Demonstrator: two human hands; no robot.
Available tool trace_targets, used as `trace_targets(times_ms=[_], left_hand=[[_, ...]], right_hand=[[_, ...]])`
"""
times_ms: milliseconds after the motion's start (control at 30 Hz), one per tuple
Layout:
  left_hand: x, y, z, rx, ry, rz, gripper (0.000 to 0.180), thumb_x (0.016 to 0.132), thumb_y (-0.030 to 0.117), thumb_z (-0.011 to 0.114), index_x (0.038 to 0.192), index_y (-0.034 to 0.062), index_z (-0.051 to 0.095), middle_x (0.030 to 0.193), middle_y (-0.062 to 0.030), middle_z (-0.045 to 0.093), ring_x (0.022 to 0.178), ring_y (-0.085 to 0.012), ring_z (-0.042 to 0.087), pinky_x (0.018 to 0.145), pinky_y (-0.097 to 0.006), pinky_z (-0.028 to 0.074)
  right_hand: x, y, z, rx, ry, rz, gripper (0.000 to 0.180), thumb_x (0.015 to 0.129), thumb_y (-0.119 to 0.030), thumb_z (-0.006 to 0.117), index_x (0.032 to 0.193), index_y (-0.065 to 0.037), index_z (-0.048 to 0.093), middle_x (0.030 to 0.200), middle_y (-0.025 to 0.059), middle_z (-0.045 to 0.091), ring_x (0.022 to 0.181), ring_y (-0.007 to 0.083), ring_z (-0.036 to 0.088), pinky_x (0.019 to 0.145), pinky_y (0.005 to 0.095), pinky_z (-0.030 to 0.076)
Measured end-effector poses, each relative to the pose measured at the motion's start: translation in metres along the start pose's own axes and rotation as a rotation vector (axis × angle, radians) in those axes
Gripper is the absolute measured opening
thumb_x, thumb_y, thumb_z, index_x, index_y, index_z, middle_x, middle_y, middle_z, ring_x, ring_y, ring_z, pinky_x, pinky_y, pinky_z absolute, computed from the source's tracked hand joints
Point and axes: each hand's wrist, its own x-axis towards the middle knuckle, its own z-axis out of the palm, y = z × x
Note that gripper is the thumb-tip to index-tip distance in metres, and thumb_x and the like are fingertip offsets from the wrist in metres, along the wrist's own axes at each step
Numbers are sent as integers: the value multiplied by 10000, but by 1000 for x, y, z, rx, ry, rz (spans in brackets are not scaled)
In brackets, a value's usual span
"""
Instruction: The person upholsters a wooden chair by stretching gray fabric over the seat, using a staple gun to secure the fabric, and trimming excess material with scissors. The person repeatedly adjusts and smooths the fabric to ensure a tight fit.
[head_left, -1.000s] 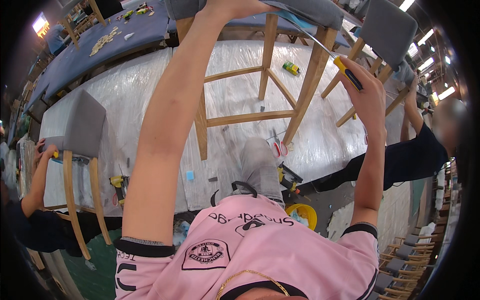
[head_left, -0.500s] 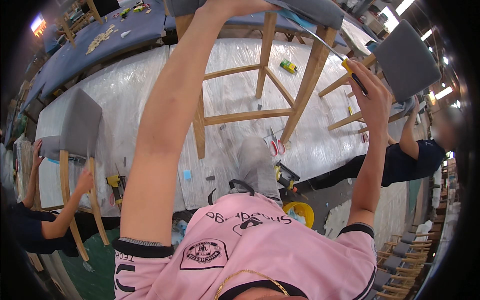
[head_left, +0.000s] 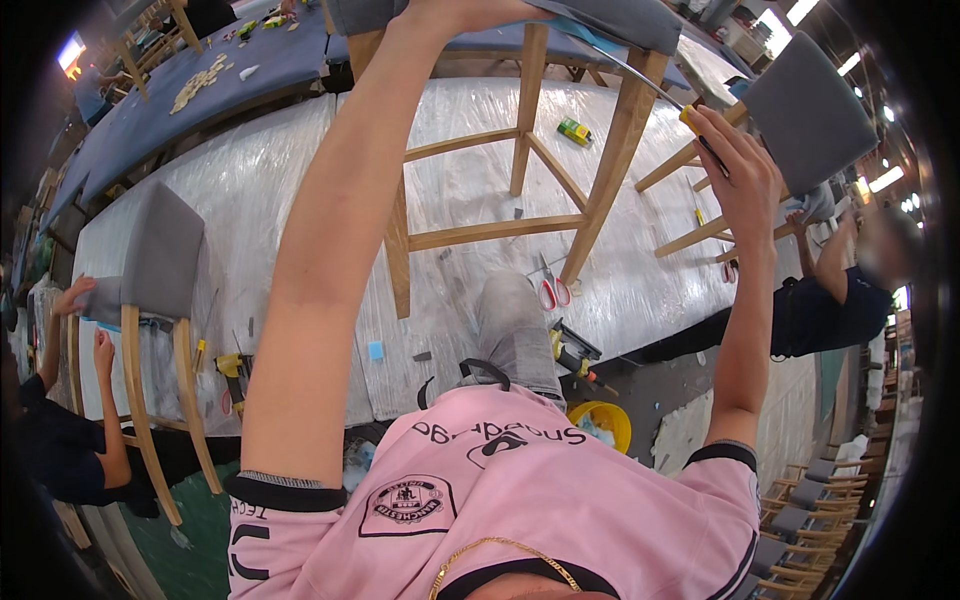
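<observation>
Compared with half a second ago, the right hand (head_left: 740, 170) is covering more of the screwdriver (head_left: 687, 114), and at left a co-worker's hand (head_left: 104, 350) is showing away from the leg it was nearing; a yellow tool (head_left: 200, 355) is now lying beside that leg. The screwdriver is lying at the upper right of the chair (head_left: 613, 170), its long axis running diagonally, its shaft pointing up and left toward a blue sheet (head_left: 582, 30) under the seat. The right forearm is rising steeply, the fingers closing around the handle. The left hand (head_left: 480, 12) is reaching to the seat's edge; its grip cannot be told, the fingers being partly out of view.
</observation>
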Motion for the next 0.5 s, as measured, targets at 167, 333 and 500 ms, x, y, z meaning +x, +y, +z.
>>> trace_targets(times_ms=[167,333,500], left_hand=[[-2,-1,0,1,9,-7,657,742,469,790,1231,37,710,1215,-177,721,1157,-333,669,1041,-441,495],[-1,-5,2,-1,-2,-2,695,735,462,801,1257,16,695,1217,-192,716,1166,-338,664,1056,-440,488],[-3,-3,1,9,-8,-8,701,736,460,798,1261,9,690,1220,-193,714,1166,-339,665,1052,-439,494]], right_hand=[[-7,6,-4,-20,4,-25,385,893,-187,773,1268,-274,756,1230,-84,747,793,122,670,728,290,537],[-4,13,-1,-38,37,-73,387,888,-177,779,1263,-273,758,1232,-88,746,775,108,655,708,283,518],[8,9,3,-58,53,-118,371,892,-181,773,1251,-273,763,1230,-108,744,760,95,642,690,271,494]])
